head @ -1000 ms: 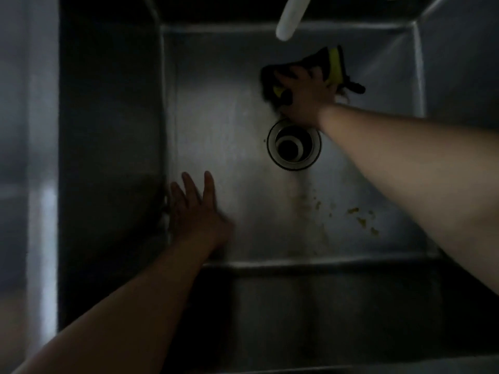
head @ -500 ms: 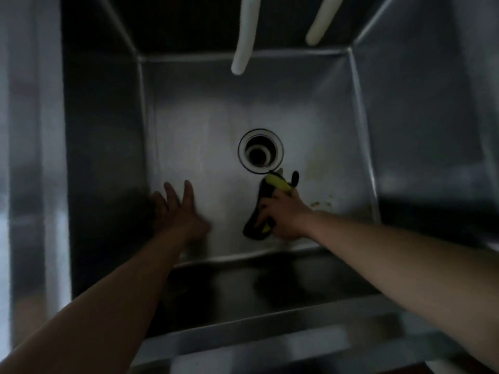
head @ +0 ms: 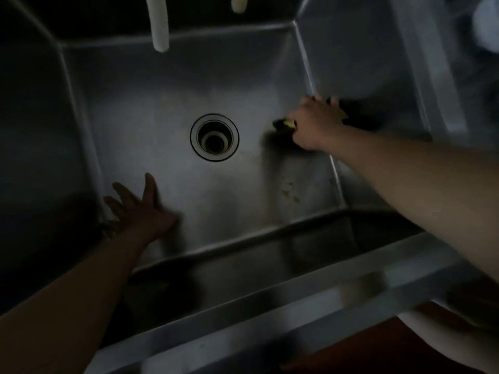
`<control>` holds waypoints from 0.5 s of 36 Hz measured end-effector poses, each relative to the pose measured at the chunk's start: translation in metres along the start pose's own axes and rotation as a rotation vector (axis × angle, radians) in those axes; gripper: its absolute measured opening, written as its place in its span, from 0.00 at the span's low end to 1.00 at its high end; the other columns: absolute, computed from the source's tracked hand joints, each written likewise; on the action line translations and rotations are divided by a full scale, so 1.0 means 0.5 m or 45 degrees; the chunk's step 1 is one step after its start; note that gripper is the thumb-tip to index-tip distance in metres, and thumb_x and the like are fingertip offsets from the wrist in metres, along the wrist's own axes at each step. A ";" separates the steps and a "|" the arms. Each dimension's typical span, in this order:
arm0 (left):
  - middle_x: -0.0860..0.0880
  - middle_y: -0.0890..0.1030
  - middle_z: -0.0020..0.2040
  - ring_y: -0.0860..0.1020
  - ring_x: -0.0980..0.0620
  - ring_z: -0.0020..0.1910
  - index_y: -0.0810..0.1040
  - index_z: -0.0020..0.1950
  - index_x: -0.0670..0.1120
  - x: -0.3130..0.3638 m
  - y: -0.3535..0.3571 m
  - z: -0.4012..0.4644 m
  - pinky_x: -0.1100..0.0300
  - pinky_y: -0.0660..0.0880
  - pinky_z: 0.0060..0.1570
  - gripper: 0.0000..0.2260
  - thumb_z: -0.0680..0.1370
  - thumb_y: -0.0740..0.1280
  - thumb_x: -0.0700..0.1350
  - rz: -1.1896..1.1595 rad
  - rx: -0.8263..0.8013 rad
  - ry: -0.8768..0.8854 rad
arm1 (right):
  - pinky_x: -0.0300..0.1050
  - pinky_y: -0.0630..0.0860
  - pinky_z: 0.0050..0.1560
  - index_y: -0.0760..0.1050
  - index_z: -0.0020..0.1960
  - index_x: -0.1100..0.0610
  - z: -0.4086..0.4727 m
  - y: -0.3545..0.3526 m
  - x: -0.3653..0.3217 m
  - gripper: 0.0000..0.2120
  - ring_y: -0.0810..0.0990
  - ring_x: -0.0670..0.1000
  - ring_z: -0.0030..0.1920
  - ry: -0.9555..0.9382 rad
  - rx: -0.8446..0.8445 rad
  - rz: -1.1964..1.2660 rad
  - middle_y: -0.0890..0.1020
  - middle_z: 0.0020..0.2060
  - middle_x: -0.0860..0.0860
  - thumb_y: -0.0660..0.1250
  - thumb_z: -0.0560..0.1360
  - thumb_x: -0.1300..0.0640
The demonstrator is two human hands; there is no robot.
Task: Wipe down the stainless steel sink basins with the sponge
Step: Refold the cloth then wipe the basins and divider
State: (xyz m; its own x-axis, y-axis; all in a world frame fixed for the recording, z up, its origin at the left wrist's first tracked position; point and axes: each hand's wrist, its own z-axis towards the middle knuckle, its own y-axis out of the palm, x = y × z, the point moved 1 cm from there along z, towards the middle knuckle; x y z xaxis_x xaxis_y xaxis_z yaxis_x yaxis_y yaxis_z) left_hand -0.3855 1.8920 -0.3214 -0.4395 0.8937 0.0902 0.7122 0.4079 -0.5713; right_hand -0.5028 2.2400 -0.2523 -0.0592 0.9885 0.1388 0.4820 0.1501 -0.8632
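Observation:
I look down into a deep stainless steel sink basin (head: 151, 109) with a round drain (head: 214, 137) in the middle of its floor. My right hand (head: 313, 122) presses a yellow and dark sponge (head: 286, 124) onto the basin floor at the right side, where the floor meets the right wall. Most of the sponge is hidden under the hand. My left hand (head: 140, 209) lies flat on the floor near the front left corner, fingers spread, holding nothing. Small yellowish food bits (head: 290, 191) lie on the floor near the front right corner.
Two white hoses, one long (head: 159, 25) and one short (head: 239, 4), hang over the back of the basin. The front rim (head: 270, 300) runs across the lower part of the view. A steel ledge (head: 432, 76) lies to the right, with a blurred pale object (head: 486, 25) beyond it.
My right hand has swept the sponge from behind the drain to the front of the floor, then out to the right edge. My left hand stayed flat at the front left.

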 end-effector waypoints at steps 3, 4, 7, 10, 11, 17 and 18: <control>0.46 0.22 0.74 0.27 0.37 0.74 0.30 0.73 0.69 -0.004 0.005 0.003 0.29 0.38 0.69 0.54 0.68 0.73 0.65 0.000 0.004 0.003 | 0.58 0.66 0.69 0.75 0.67 0.46 0.044 0.019 -0.019 0.21 0.69 0.64 0.68 0.152 0.101 0.371 0.72 0.65 0.59 0.65 0.75 0.57; 0.46 0.22 0.74 0.26 0.37 0.74 0.29 0.73 0.70 -0.006 0.006 0.004 0.29 0.38 0.69 0.54 0.68 0.73 0.66 0.002 0.007 0.008 | 0.55 0.69 0.68 0.74 0.68 0.46 0.054 0.029 -0.030 0.21 0.71 0.64 0.67 0.206 0.126 0.497 0.72 0.66 0.59 0.65 0.76 0.55; 0.46 0.21 0.73 0.26 0.36 0.73 0.28 0.72 0.70 -0.006 0.012 0.009 0.28 0.38 0.69 0.54 0.68 0.72 0.68 0.017 0.019 0.019 | 0.56 0.69 0.69 0.69 0.74 0.44 0.063 0.083 -0.072 0.25 0.67 0.64 0.70 0.249 0.012 0.615 0.68 0.71 0.58 0.67 0.78 0.49; 0.45 0.22 0.74 0.26 0.36 0.74 0.28 0.72 0.69 -0.004 0.014 0.009 0.29 0.39 0.70 0.54 0.68 0.72 0.67 0.012 0.037 0.019 | 0.65 0.63 0.71 0.58 0.78 0.40 0.017 0.130 -0.113 0.34 0.59 0.64 0.73 0.133 -0.137 0.426 0.62 0.75 0.56 0.68 0.76 0.46; 0.45 0.22 0.74 0.26 0.35 0.74 0.28 0.72 0.69 -0.003 0.013 0.008 0.29 0.39 0.70 0.54 0.68 0.72 0.67 0.009 0.033 0.019 | 0.66 0.61 0.71 0.55 0.79 0.39 -0.005 0.141 -0.120 0.37 0.59 0.64 0.73 0.061 -0.187 0.363 0.61 0.76 0.56 0.68 0.75 0.45; 0.45 0.21 0.73 0.25 0.36 0.73 0.29 0.73 0.69 0.003 0.004 -0.007 0.29 0.40 0.71 0.54 0.69 0.74 0.63 -0.040 0.014 0.022 | 0.66 0.54 0.71 0.34 0.79 0.41 -0.099 0.192 -0.074 0.40 0.57 0.60 0.73 -0.675 -0.364 -0.192 0.59 0.75 0.52 0.60 0.80 0.46; 0.45 0.21 0.73 0.25 0.36 0.73 0.29 0.73 0.69 0.004 0.003 -0.008 0.29 0.40 0.71 0.54 0.69 0.74 0.63 -0.041 0.013 0.022 | 0.65 0.53 0.71 0.33 0.78 0.40 -0.091 0.189 -0.058 0.39 0.58 0.59 0.72 -0.698 -0.360 -0.226 0.60 0.75 0.52 0.59 0.81 0.49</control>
State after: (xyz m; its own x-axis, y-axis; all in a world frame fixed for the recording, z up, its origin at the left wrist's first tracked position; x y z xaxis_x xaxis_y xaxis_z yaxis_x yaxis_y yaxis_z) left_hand -0.3831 1.8953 -0.3185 -0.4528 0.8831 0.1227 0.6920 0.4348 -0.5762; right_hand -0.4157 2.2251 -0.3155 -0.5618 0.8247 -0.0649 0.6310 0.3764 -0.6784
